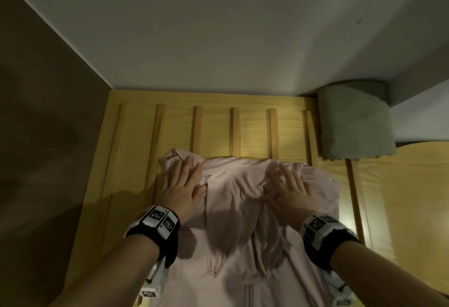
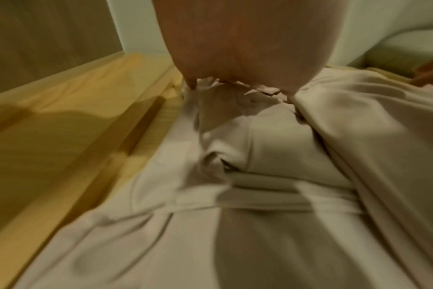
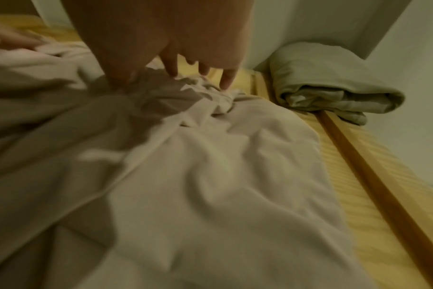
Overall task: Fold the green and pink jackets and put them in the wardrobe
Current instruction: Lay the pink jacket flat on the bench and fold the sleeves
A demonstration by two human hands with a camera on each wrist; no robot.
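Observation:
The pink jacket (image 1: 233, 209) lies spread on a slatted wooden surface (image 1: 213, 124), its sides folded in toward the middle and wrinkled. My left hand (image 1: 181, 185) rests flat on the jacket's upper left part, fingers straight. My right hand (image 1: 286, 192) presses the upper right part with spread fingers. In the left wrist view the left hand (image 2: 235, 58) touches the pale fabric (image 2: 260, 195). The right wrist view has the right hand's fingertips (image 3: 226, 82) on bunched cloth (image 3: 210, 176). The green jacket (image 1: 354, 122) sits folded at the back right corner (image 3: 334, 93).
A brown panel (image 1: 36, 136) rises along the left side. A white wall (image 1: 218, 27) closes the back. Raised wooden slats (image 1: 234, 132) run front to back, and one rail (image 3: 371, 176) lies between the pink jacket and the green one.

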